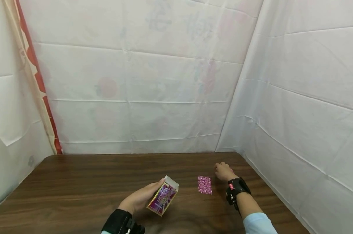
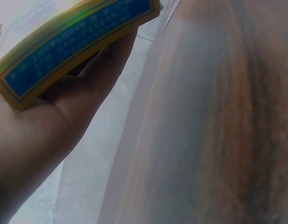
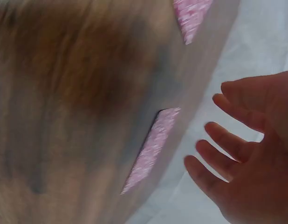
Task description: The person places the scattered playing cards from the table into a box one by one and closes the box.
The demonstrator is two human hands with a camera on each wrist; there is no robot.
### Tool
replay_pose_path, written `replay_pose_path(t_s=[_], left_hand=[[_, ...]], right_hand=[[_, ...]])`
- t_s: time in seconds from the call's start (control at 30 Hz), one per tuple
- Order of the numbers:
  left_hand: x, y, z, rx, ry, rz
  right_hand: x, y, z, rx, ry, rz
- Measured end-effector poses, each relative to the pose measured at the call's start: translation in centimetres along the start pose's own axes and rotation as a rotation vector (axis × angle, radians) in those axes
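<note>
My left hand point(image 1: 142, 196) grips a purple and gold card box point(image 1: 163, 199), tilted, its white end flap point(image 1: 171, 182) sticking up at the far end. In the left wrist view, the box's blue and gold bottom edge point(image 2: 83, 46) rests against the palm. Farther right, my right hand point(image 1: 224, 172) is over the table with nothing held; its fingers point(image 3: 223, 137) are spread and relaxed in the right wrist view. Two pink patterned cards show there: one card point(image 3: 152, 150) and, farther up, another card point(image 3: 193, 18). In the head view one lies left of this hand; the other is mostly hidden behind it.
The dark wooden table point(image 1: 91, 182) has rounded far corners. White cloth sheets point(image 1: 150, 81) hang behind it and along both sides, with a red and cream strip point(image 1: 37, 76) at the left corner. Black camera straps point(image 1: 237, 191) wrap both wrists.
</note>
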State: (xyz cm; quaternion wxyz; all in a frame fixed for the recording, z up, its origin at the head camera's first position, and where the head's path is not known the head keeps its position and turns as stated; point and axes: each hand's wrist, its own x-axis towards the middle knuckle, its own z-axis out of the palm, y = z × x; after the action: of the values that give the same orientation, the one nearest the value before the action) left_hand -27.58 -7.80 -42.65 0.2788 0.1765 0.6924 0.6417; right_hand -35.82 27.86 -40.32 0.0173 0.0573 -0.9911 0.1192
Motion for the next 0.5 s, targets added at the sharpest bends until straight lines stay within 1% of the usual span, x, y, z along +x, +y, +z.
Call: replay_pose_path(t_s=[0.13, 0.27, 0.37, 0.5], left_hand=[[-0.1, 0.0, 0.0, 0.002, 0.002, 0.002], [-0.1, 0.0, 0.3, -0.011, -0.007, 0.004], [-0.1, -0.1, 0.3, -0.024, -0.011, 0.002], [-0.3, 0.0, 0.1, -0.017, 0.007, 0.0]], right_hand=[[0.2, 1.1, 0.8, -0.012, -0.01, 0.041], [-0.1, 2.0, 1.3, -0.02, -0.039, 0.079], [-0.2, 2.1, 1.4, -0.006, -0.078, 0.093], [-0.1, 2.0, 1.6, 0.015, -0.123, 0.116]])
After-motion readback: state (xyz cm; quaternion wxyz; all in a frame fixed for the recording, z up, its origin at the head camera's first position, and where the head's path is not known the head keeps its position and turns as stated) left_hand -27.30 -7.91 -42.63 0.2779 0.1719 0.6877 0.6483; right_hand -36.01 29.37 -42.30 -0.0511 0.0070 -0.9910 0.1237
